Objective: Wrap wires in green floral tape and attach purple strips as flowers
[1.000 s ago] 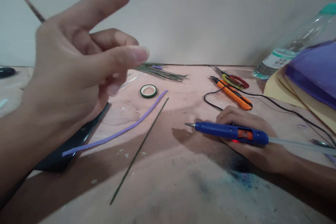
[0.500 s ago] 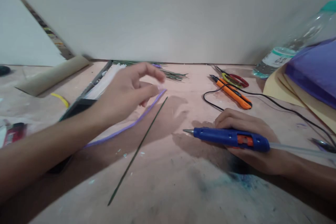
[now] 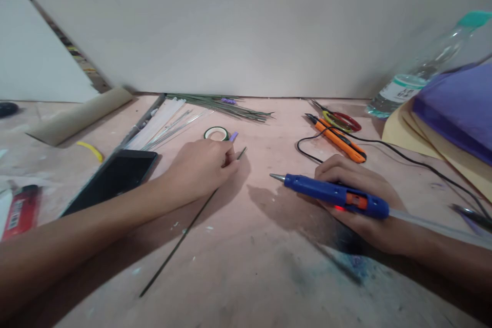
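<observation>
My left hand (image 3: 203, 166) is low over the table, its fingers pinched together by the upper end of a thin green stem (image 3: 180, 243). The end of a purple strip (image 3: 233, 136) shows just beyond those fingers; the rest of it is hidden. What the fingertips grip cannot be made out. A roll of tape (image 3: 216, 134) lies behind the hand. In my right hand (image 3: 357, 179) is a blue glue gun (image 3: 330, 192), its metal tip pointing left and a clear glue stick leaving its rear. A small red light glows beneath it.
A black phone (image 3: 115, 177), clear sticks (image 3: 161, 128) and a cardboard tube (image 3: 82, 115) lie left. Green stems (image 3: 230, 107) lie along the back. An orange cutter (image 3: 338, 138), scissors (image 3: 342, 120), black cable (image 3: 415, 159) and bottle (image 3: 407, 87) are right. A red lighter (image 3: 23, 210) sits far left.
My left hand has come down to the stem's upper end, its fingers closing. The tape roll and phone have come into view. My right hand still holds the glue gun; its red light now shows.
</observation>
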Available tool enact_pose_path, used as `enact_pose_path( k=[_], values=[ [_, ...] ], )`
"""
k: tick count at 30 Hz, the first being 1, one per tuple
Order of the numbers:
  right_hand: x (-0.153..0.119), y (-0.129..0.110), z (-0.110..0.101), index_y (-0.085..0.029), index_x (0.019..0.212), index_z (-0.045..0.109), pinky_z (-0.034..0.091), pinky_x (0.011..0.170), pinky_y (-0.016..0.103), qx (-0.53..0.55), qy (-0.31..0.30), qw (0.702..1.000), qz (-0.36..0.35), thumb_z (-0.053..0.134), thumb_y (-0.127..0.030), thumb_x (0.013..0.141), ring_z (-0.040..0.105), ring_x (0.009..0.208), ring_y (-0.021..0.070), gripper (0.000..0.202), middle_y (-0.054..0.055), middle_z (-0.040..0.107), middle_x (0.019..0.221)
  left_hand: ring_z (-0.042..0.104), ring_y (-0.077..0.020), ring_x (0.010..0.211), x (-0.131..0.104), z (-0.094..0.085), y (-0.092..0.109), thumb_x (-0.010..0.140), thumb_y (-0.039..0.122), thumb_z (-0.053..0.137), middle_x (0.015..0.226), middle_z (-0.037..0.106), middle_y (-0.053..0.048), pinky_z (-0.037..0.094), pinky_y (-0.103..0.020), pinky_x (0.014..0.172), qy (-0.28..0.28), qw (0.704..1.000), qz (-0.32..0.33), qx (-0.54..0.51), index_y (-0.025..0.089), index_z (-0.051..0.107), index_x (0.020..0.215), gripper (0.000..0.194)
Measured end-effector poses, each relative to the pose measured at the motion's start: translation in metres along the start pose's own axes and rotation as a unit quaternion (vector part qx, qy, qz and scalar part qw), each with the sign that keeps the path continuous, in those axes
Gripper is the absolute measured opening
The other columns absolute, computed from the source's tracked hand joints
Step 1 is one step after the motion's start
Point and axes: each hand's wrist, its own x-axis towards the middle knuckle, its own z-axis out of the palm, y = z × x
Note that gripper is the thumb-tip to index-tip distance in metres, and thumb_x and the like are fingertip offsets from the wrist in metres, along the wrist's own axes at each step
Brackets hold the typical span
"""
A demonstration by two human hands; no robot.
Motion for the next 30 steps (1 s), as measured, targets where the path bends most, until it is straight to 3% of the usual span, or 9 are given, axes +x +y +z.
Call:
enact_pose_path(
  k=[6,11,14,17,20,25,30],
  values=[
    [-0.001,-0.001,0.001,-0.027,0.102,0.064,0.05,0.082,0.042,0.023,0.001,1.0,0.017,0.065,-0.017,0.092,0.063,0.094,0.0261,0.015,0.006,0.066,0.104,0.058,-0.0214,0.064,-0.013,-0.017,0.007,0.086,0.027,0.058,0.069,0.067,-0.001,0.03,-0.032,0.058,-0.041,0.998,0.027,-0.03,0.024,0.062,0.073,0.014],
    [-0.003,-0.001,0.0,-0.027,0.102,0.061,0.046,0.075,0.039,0.03,0.01,0.998,0.05,0.063,-0.02,0.095,0.061,0.087,0.0238,0.01,0.004,0.065,0.097,0.06,-0.0195,0.064,-0.033,-0.024,0.025,0.092,0.029,0.053,0.069,0.068,0.0,0.033,-0.031,0.057,-0.096,0.99,0.041,-0.094,0.023,0.061,0.071,0.023],
    [-0.001,-0.003,-0.001,-0.026,0.095,0.06,0.045,0.07,0.035,0.032,0.022,0.997,0.062,0.063,-0.022,0.093,0.059,0.079,0.0212,0.005,0.001,0.064,0.09,0.062,-0.024,0.065,-0.028,-0.021,0.025,0.099,0.044,0.05,0.072,0.071,-0.004,0.03,-0.033,0.058,-0.032,0.999,0.02,0.028,0.023,0.062,0.075,0.034],
    [-0.001,-0.001,0.0,-0.025,0.09,0.058,0.044,0.065,0.034,0.05,0.03,0.994,0.088,0.062,-0.025,0.094,0.058,0.074,0.0208,0.006,-0.001,0.063,0.083,0.069,-0.0288,0.077,-0.011,-0.017,0.012,0.099,0.038,0.049,0.088,0.076,-0.011,0.034,-0.034,0.062,0.022,0.997,0.0,0.069,0.021,0.066,0.095,0.024],
    [-0.001,0.005,0.002,-0.026,0.088,0.057,0.045,0.066,0.036,0.061,0.05,0.992,0.097,0.064,-0.029,0.094,0.059,0.076,0.0228,0.01,-0.001,0.064,0.083,0.071,-0.0317,0.082,0.007,-0.014,-0.001,0.098,0.038,0.053,0.088,0.077,-0.014,0.04,-0.036,0.066,0.036,0.996,-0.004,0.084,0.019,0.067,0.092,0.025],
    [-0.002,0.003,0.002,-0.025,0.086,0.058,0.045,0.07,0.037,0.065,0.045,0.991,0.104,0.066,-0.03,0.094,0.058,0.075,0.0225,0.012,-0.001,0.062,0.081,0.071,-0.0337,0.08,0.013,-0.011,-0.004,0.097,0.029,0.049,0.083,0.075,-0.018,0.041,-0.038,0.068,0.042,0.998,-0.006,0.051,0.016,0.068,0.087,0.025],
    [-0.004,-0.018,0.004,-0.025,0.093,0.063,0.05,0.068,0.034,0.085,0.09,0.982,0.14,0.067,-0.027,0.094,0.064,0.076,0.0218,0.005,0.0,0.066,0.085,0.064,-0.0221,0.069,-0.019,-0.013,0.023,0.096,0.032,0.051,0.073,0.069,-0.003,0.04,-0.031,0.061,-0.001,0.995,0.013,-0.094,0.021,0.064,0.08,0.023]
  ],
)
